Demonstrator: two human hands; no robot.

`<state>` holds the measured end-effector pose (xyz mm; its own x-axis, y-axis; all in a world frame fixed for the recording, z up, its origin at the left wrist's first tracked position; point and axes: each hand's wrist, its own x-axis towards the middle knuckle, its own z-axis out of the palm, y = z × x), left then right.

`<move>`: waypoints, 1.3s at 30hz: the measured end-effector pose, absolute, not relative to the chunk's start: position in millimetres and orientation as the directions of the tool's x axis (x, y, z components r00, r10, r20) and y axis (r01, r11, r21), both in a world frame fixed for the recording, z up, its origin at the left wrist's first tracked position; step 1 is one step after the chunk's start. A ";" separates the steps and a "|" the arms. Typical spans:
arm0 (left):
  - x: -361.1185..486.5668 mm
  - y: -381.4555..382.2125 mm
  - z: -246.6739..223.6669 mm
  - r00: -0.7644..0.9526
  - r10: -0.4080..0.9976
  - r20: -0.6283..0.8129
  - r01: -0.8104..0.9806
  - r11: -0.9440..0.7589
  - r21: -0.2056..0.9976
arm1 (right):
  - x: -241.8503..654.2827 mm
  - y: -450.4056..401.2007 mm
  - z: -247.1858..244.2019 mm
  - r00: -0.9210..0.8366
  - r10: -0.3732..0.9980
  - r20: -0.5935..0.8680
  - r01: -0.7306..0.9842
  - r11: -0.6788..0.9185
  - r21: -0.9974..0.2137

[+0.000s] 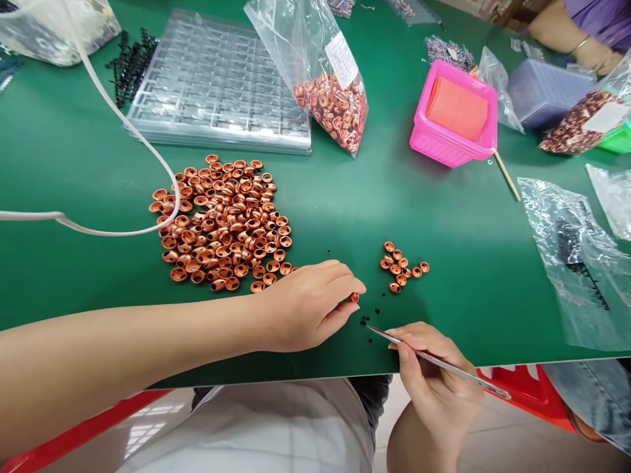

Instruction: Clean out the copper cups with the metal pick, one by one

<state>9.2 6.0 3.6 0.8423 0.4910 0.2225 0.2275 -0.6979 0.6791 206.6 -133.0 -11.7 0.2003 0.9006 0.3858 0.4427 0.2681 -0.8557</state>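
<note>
My left hand [310, 305] pinches a small copper-coloured cup [354, 297] between thumb and fingertips, just above the green table. In my right hand [436, 378] are metal tweezers [444, 365], their tip at some tiny black pieces [363, 321] near the table's front edge. Beyond my left hand lies a large heap of copper cups [221, 226], each with a dark hole. A smaller group of cups [396, 269] sits to the right, past the tweezer tip.
Clear plastic trays [217, 85] are stacked at the back left, beside a bag of copper cups [340, 108]. A white cord [113, 232] crosses the heap. Farther right are a pink basket [451, 154], a clear bag [557, 263] and another person's arm [562, 33].
</note>
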 end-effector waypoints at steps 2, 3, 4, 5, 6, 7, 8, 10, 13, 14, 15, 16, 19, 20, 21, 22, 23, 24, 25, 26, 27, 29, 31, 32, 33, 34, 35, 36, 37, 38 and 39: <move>9.3 6.2 4.4 0.844 0.491 0.215 0.228 -0.692 0.685 | 206.9 -134.0 -11.7 0.188 0.904 0.385 0.438 0.274 -0.856; 9.4 6.3 4.5 0.845 0.492 0.210 0.230 -0.689 0.687 | 206.9 -134.4 -11.8 0.178 0.908 0.379 0.441 0.270 -0.856; 9.5 6.3 4.4 0.846 0.492 0.205 0.233 -0.687 0.688 | 206.7 -134.5 -12.0 0.171 0.912 0.373 0.448 0.266 -0.854; 9.6 6.2 4.0 0.846 0.493 0.202 0.236 -0.686 0.688 | 206.5 -134.5 -12.4 0.171 0.913 0.369 0.456 0.259 -0.851; 9.8 6.2 3.6 0.846 0.494 0.200 0.238 -0.686 0.687 | 206.2 -134.3 -12.8 0.176 0.913 0.369 0.464 0.253 -0.849; 9.9 6.2 3.1 0.846 0.495 0.201 0.239 -0.687 0.687 | 205.8 -134.1 -13.3 0.186 0.909 0.373 0.471 0.251 -0.845; 10.0 6.2 2.5 0.845 0.495 0.203 0.238 -0.688 0.686 | 205.4 -133.7 -13.7 0.197 0.904 0.380 0.478 0.251 -0.842; 10.0 6.1 1.6 0.847 0.491 0.204 0.232 -0.687 0.689 | 204.6 -133.0 -14.1 0.224 0.892 0.393 0.484 0.248 -0.839; 9.8 6.1 1.0 0.845 0.497 0.196 0.236 -0.677 0.697 | 203.6 -132.4 -13.9 0.263 0.878 0.401 0.459 0.252 -0.852; 9.7 6.1 0.9 0.844 0.498 0.197 0.235 -0.675 0.700 | 203.3 -132.3 -13.8 0.272 0.875 0.400 0.447 0.254 -0.858; 9.7 6.1 0.9 0.843 0.500 0.198 0.234 -0.673 0.702 | 203.0 -132.2 -13.8 0.279 0.872 0.402 0.438 0.257 -0.861; 9.7 6.2 0.9 0.842 0.501 0.200 0.233 -0.672 0.703 | 202.8 -132.2 -13.9 0.282 0.870 0.404 0.434 0.260 -0.863; 9.8 6.6 0.9 0.842 0.498 0.209 0.221 -0.671 0.708 | 202.2 -132.1 -14.5 0.269 0.871 0.412 0.446 0.266 -0.854; 9.8 6.7 0.9 0.842 0.498 0.208 0.220 -0.670 0.709 | 202.1 -132.0 -14.7 0.263 0.872 0.412 0.451 0.267 -0.852; 9.8 6.9 0.9 0.843 0.498 0.205 0.221 -0.668 0.711 | 202.0 -131.9 -14.9 0.257 0.873 0.414 0.454 0.269 -0.849; 9.8 7.1 0.8 0.843 0.499 0.200 0.224 -0.665 0.713 | 201.9 -131.9 -15.0 0.251 0.875 0.415 0.457 0.271 -0.847; 9.8 7.3 0.8 0.844 0.500 0.196 0.226 -0.662 0.714 | 201.9 -131.8 -15.0 0.248 0.875 0.416 0.461 0.271 -0.845; 9.8 7.5 0.9 0.844 0.500 0.195 0.227 -0.661 0.715 | 201.9 -131.7 -15.0 0.244 0.876 0.417 0.465 0.272 -0.843; 9.7 7.6 1.1 0.843 0.501 0.197 0.225 -0.661 0.716 | 201.9 -131.6 -15.0 0.240 0.876 0.418 0.470 0.272 -0.840; 9.6 7.7 1.3 0.842 0.501 0.200 0.223 -0.661 0.717 | 202.0 -131.6 -14.9 0.234 0.879 0.417 0.475 0.271 -0.837; 9.5 7.7 1.6 0.842 0.500 0.201 0.222 -0.661 0.716 | 202.1 -131.5 -14.9 0.228 0.881 0.416 0.479 0.270 -0.835; 9.2 7.6 2.1 0.844 0.499 0.197 0.224 -0.661 0.716 | 202.2 -131.8 -15.1 0.220 0.884 0.412 0.484 0.268 -0.833; 9.2 7.5 2.5 0.845 0.499 0.192 0.228 -0.661 0.715 | 202.0 -132.4 -15.5 0.223 0.882 0.415 0.487 0.268 -0.832; 9.3 7.5 2.5 0.846 0.498 0.191 0.228 -0.661 0.715 | 201.8 -132.8 -15.7 0.230 0.881 0.414 0.486 0.265 -0.833; 9.5 7.5 2.3 0.847 0.497 0.190 0.228 -0.661 0.714 | 201.5 -133.1 -15.9 0.239 0.879 0.413 0.484 0.261 -0.835; 9.7 7.6 2.1 0.847 0.497 0.189 0.229 -0.662 0.714 | 201.2 -133.4 -16.0 0.245 0.878 0.411 0.481 0.258 -0.838; 9.9 7.7 1.9 0.847 0.497 0.189 0.229 -0.662 0.714 | 201.0 -133.7 -16.1 0.248 0.879 0.408 0.477 0.256 -0.841; 10.1 7.8 1.6 0.848 0.496 0.188 0.229 -0.662 0.714 | 200.9 -133.8 -16.2 0.247 0.879 0.408 0.475 0.257 -0.842; 10.2 7.9 1.4 0.847 0.496 0.188 0.229 -0.662 0.714 | 200.8 -133.8 -16.3 0.243 0.880 0.408 0.474 0.260 -0.841; 10.2 8.0 1.3 0.847 0.497 0.188 0.230 -0.662 0.713 | 201.0 -133.8 -16.3 0.236 0.880 0.411 0.475 0.264 -0.839; 10.1 8.1 1.3 0.847 0.497 0.188 0.231 -0.663 0.712 | 201.2 -133.7 -16.3 0.228 0.882 0.411 0.478 0.266 -0.837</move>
<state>10.1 8.1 1.3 0.8473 0.4967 0.1881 0.2306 -0.6632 0.7121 201.2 -133.7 -16.3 0.2285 0.8824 0.4112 0.4781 0.2662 -0.8370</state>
